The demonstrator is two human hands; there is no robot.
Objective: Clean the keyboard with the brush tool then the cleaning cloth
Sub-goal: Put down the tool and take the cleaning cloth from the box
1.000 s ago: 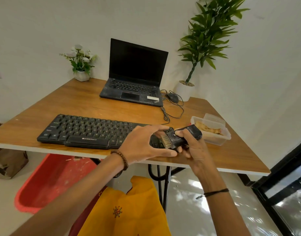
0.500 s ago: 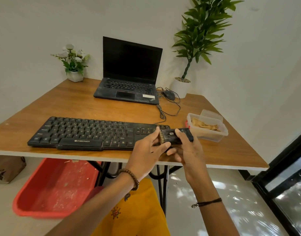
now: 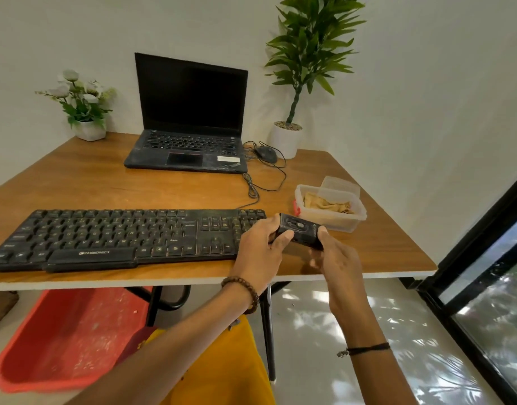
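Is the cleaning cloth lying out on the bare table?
No, the tan cleaning cloth sits crumpled inside the clear plastic container, not on the bare wood.

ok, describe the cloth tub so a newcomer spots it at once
Start at the wooden table, then go to its right side, past the right end of the black keyboard. The tub sits there: the only see-through box, with a crumpled tan cloth inside.

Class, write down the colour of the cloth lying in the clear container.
The cloth is tan, shown best in the head view.
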